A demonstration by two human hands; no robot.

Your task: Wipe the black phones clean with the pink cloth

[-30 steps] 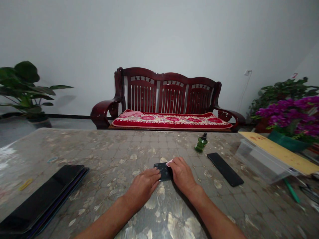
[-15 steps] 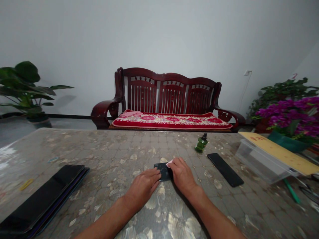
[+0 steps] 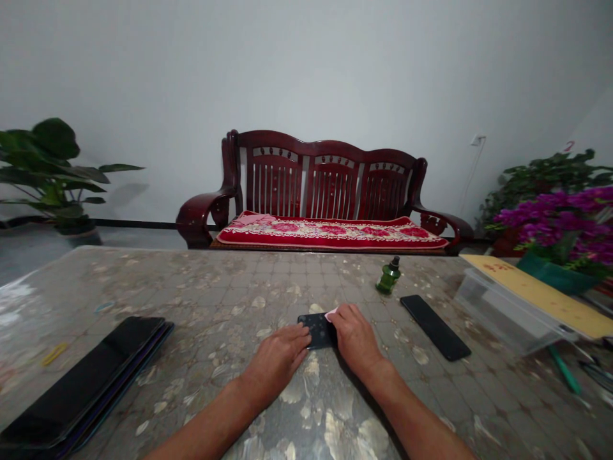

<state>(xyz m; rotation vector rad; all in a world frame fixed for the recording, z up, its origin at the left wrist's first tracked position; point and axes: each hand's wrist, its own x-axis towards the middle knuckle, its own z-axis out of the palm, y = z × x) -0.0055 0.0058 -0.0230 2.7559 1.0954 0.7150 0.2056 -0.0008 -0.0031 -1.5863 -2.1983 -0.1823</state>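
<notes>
A dark phone with pale spots on its surface lies flat on the table in front of me. My left hand holds the phone's left end, its fingers together over the edge. At the other end is my right hand, with fingers bunched round a small pale pink cloth that touches the phone. The right hand hides the phone's right end and most of the cloth. Beyond the right hand stands a green bottle with a black top. To its right lies another black phone.
A stack of dark, flat devices lies at left, near a yellow loop. On the right are a clear plastic box with a yellow sheet on top, a green-handled tool and purple flowers. A wooden bench stands beyond the table.
My right hand and the cloth have shifted slightly right along the phone. The left hand stays on the phone's left end. The whole view has moved a touch.
</notes>
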